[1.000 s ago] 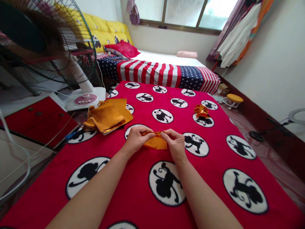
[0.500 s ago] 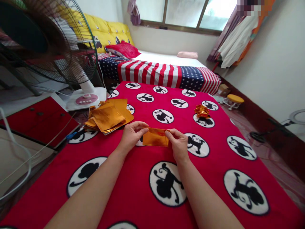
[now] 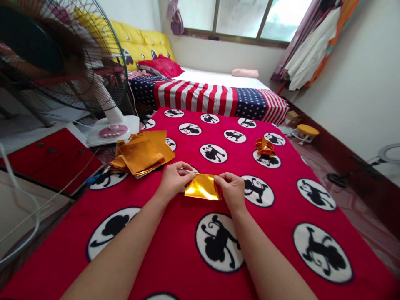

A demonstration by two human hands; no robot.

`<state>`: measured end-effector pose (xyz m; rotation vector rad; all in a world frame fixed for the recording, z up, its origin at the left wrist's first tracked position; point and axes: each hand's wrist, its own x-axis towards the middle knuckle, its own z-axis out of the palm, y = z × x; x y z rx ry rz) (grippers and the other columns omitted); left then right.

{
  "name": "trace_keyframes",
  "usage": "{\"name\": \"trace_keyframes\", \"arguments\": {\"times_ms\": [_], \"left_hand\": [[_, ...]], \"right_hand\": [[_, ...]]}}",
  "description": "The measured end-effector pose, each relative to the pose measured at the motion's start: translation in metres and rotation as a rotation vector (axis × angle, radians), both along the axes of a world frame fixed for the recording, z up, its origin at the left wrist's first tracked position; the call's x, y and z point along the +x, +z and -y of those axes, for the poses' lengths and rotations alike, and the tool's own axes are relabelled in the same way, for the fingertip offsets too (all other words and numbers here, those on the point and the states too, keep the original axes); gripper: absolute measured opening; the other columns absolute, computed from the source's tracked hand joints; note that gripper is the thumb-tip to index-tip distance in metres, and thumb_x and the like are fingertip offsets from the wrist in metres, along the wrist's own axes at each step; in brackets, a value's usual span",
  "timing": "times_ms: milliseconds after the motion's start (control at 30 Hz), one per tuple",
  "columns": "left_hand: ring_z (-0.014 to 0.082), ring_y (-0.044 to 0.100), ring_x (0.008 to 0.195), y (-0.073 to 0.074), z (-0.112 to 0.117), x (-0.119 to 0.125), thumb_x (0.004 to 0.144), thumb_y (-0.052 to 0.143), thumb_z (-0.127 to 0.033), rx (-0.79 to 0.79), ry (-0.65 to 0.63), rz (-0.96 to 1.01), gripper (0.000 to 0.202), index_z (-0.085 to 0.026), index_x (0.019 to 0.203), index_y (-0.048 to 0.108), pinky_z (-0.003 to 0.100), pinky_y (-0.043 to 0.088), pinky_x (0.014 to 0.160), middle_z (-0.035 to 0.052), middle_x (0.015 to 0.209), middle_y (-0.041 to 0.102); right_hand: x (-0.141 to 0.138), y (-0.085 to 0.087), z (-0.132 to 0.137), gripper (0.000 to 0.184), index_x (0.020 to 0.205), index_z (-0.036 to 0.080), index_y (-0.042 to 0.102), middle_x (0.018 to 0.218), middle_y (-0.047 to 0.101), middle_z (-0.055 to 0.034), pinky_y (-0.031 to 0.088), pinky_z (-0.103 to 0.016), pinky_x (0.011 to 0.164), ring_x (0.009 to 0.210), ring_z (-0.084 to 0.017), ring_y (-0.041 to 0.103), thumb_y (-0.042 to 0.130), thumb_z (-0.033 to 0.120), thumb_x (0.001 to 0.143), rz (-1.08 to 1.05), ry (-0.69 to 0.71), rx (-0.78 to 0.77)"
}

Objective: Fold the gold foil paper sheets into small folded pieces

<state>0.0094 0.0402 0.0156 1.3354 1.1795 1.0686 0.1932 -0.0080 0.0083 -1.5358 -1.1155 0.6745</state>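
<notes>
A folded sheet of gold foil paper (image 3: 202, 187) is held low over the red blanket (image 3: 281, 225) with monkey prints. My left hand (image 3: 175, 181) pinches its left edge and my right hand (image 3: 230, 189) pinches its right edge, both with fingers closed on it. A stack of loose gold sheets (image 3: 143, 154) lies to the left of my left hand. Farther off to the right, a small crumpled-looking folded gold piece (image 3: 264, 146) rests on the blanket.
A standing fan (image 3: 62, 54) with a white base (image 3: 112, 130) is at the left, beside a red cabinet (image 3: 53, 156) and cables. A bed with a striped flag cover (image 3: 212, 96) lies beyond the blanket. A yellow stool (image 3: 308, 130) and bare floor are at the right.
The gold sheet has come down closer to the blanket and tilted, its shiny face now catching the light. Both hands moved slightly nearer to me with it.
</notes>
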Motion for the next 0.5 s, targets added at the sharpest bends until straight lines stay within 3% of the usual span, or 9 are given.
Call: {"name": "trace_keyframes", "arguments": {"times_ms": [233, 367, 500], "left_hand": [[0.0167, 0.065, 0.059, -0.008, 0.003, 0.001, 0.065, 0.071, -0.023, 0.231, 0.028, -0.352, 0.007, -0.017, 0.066, 0.07, 0.024, 0.048, 0.055, 0.0045, 0.066, 0.072], [0.0166, 0.062, 0.058, -0.005, 0.005, -0.001, 0.065, 0.073, -0.024, 0.292, 0.079, -0.55, 0.003, -0.021, 0.066, 0.073, 0.024, 0.041, 0.053, 0.0032, 0.067, 0.073], [0.0172, 0.059, 0.057, -0.003, 0.006, -0.003, 0.066, 0.075, -0.029, 0.247, 0.1, -0.691, 0.006, -0.024, 0.068, 0.074, 0.025, 0.033, 0.05, 0.0022, 0.066, 0.071]], "right_hand": [[-0.002, 0.004, 0.001, 0.017, 0.062, 0.025, 0.07, 0.06, 0.068, 0.0008, 0.033, -0.026, 0.054, 0.06, -0.017, 0.06, 0.061, 0.034, 0.073, 0.592, -0.051, -0.224], [-0.005, 0.008, 0.0, 0.016, 0.063, 0.025, 0.069, 0.062, 0.069, -0.0001, 0.03, -0.027, 0.054, 0.062, -0.018, 0.061, 0.063, 0.037, 0.073, 0.691, -0.039, -0.314], [-0.003, 0.01, -0.001, 0.012, 0.069, 0.025, 0.067, 0.068, 0.07, 0.0008, 0.028, -0.027, 0.054, 0.064, -0.017, 0.061, 0.065, 0.037, 0.073, 0.675, -0.025, -0.366]]}}
